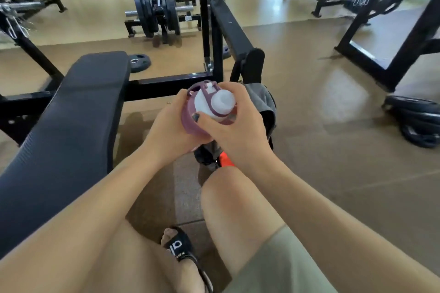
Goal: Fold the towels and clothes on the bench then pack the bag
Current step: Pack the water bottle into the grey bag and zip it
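Observation:
I hold a purple water bottle (190, 119) with a white cap in both hands, above the floor beside the bench. My left hand (170, 126) grips its body from the left. My right hand (238, 126) wraps round the lid end, thumb across the front. Behind and under the bottle stands a dark bag (267, 114) with grey cloth (260, 97) showing at its mouth and an orange part (225, 160) lower down; my hands hide most of it. The black padded bench (71, 126) at my left shows no towels or clothes on it.
A black rack frame (214, 31) rises just behind the bag. Weight plates (416, 121) lie on the floor at the right, and a small plate (139, 62) lies past the bench end. My knee (233, 197) and sandalled foot (181, 250) are below my hands. More gym machines stand at the back.

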